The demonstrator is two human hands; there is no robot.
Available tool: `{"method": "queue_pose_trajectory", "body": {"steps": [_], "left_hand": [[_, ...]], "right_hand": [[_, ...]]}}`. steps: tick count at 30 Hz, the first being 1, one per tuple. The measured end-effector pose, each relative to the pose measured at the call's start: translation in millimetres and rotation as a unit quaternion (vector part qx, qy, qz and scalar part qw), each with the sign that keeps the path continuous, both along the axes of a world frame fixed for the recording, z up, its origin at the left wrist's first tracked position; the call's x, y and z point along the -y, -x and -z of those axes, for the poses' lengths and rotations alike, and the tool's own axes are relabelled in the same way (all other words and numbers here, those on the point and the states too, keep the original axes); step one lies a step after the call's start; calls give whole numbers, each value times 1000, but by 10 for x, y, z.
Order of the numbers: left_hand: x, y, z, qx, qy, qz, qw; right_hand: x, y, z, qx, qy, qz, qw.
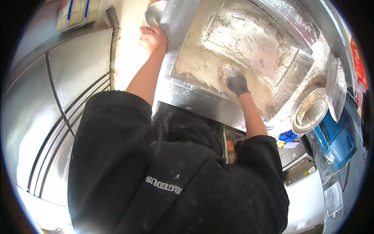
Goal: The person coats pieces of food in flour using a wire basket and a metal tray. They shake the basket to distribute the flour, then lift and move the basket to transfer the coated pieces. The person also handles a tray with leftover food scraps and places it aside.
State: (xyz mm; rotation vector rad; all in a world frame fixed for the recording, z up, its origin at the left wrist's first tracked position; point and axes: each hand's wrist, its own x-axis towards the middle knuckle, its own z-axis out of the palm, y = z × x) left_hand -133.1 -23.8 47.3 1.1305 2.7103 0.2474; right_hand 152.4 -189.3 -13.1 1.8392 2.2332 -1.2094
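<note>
My right hand point(235, 81), in a dark glove whitened by flour-like powder, is down in the powder of a metal bin point(190, 74). Its fingers are partly coated, so whether they hold anything cannot be told. Just beyond it, a wire mesh basket point(287, 65) lies in the bin under a heap of white powder point(244, 41). My bare left hand point(153, 38) rests at the left metal edge of the counter, fingers curled, beside a round metal bowl point(155, 13); what its fingers hold, if anything, is hidden.
At the right, a round wire strainer point(311, 109) sits in a metal bowl, with a powdery clear plastic container point(336, 87) beside it. Further right is a blue container point(336, 137). A blue crumpled item point(287, 136) lies below the strainer. Stainless steel cabinet doors point(79, 58) stand at the left.
</note>
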Motion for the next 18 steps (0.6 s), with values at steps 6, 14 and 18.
{"method": "queue_pose_trajectory", "body": {"steps": [6,14,18], "left_hand": [[17,53,7,17,-19,-11,1000],[29,78,51,20,-17,-7,1000],[15,42,-65,31,-17,-17,999]], "right_hand": [[-41,-161,-400,3,-166,-110,980],[-223,-752,-885,-141,-98,315,934],[284,-1064,-603,10,-140,248,959]]}}
